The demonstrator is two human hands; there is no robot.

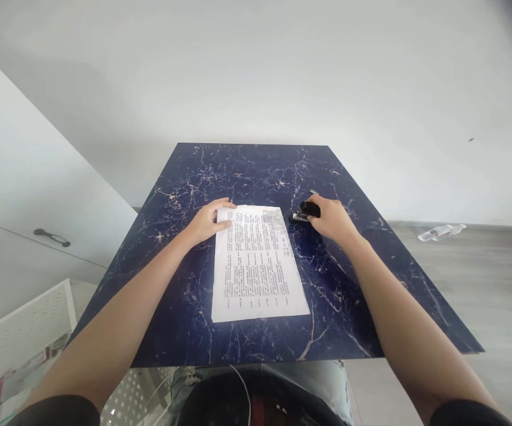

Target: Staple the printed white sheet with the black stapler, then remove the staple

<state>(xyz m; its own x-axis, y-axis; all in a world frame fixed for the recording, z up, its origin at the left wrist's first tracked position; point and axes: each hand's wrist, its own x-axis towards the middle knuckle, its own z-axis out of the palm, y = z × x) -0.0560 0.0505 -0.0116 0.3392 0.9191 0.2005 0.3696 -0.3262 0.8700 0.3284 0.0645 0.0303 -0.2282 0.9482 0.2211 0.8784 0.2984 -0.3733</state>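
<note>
While clasping the stapler (307, 210) in the right grip (331, 219) beside the sheet's (256, 266) far right corner, pinches its far left corner in the left grip (207, 222). Open worktop (238, 171) all round, edges well apart; bottle (440, 232) on floor, right.

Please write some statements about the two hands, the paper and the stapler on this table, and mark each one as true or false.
1. The left hand rests on the far left corner of the printed sheet. True.
2. The right hand holds scissors. False: it grips a black stapler.
3. The stapler lies on the middle of the sheet. False: it is beside the sheet's far right corner.
4. The sheet lies flat on a dark blue marbled table. True.
5. The sheet is blank. False: printed text covers it.
</note>
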